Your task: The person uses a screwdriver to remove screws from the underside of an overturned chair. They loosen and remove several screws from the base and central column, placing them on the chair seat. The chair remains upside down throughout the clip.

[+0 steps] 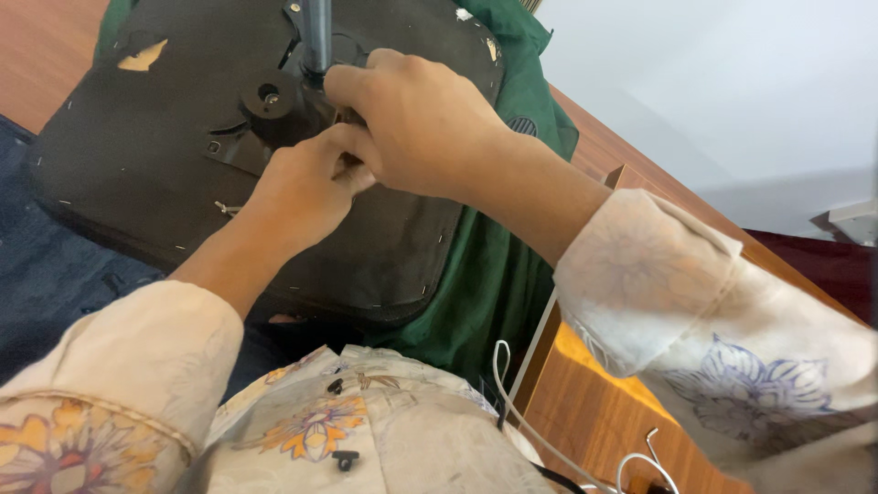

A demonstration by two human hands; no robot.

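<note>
Upturned black padded chair seat base lies across the lap, filling the upper left of the frame, with its grey metal post sticking up at top centre. Both hands meet just right of the round black knob on the seat's flat black mounting plate. Left hand is curled, fingertips pinched on something small at the plate; can't tell what, right hand hides it. Right hand is closed over the same spot, knuckles up, touching the left.

Risks: small part slipping from the pinch and dropping into the green cloth below the seat; seat sliding off the lap, since neither hand steadies it; torn cover at upper left snagging.

Room: post crowds the hands at top centre. Brown wooden table edge sits close at lower right, white cable dangling there. Open space only over the seat's left half.
</note>
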